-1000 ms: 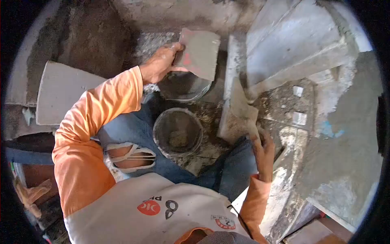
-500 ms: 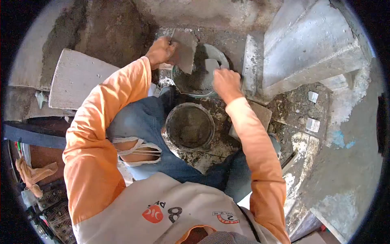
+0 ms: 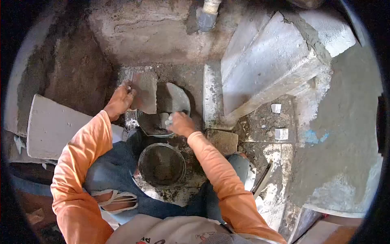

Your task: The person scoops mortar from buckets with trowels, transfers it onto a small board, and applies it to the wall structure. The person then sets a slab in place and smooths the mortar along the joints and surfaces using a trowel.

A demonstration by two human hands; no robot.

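My left hand [image 3: 121, 100] grips the left edge of a flat square tile [image 3: 145, 92], its face grey and damp-looking. The tile is held over the left part of a round bucket [image 3: 178, 97] with dark contents. Closed around a tool, my right hand [image 3: 181, 124] is at the bucket's front right; the tool's pale blade [image 3: 164, 118] shows partly beside my fingers, inside the bucket. Nearer my body, between my legs, stands a second round bucket [image 3: 162, 164] with grey-brown material at its bottom.
A pale slab [image 3: 61, 126] leans at the left. Large white blocks [image 3: 272, 61] stand at the right, with a small square block [image 3: 222, 141] below them. A pipe [image 3: 207, 18] sticks out of the back wall. Two small white pieces [image 3: 281, 133] lie on the rubble.
My right hand has come from beside my right knee to the far bucket and now holds a tool. The tile is lower over the bucket. The camera view has shifted.
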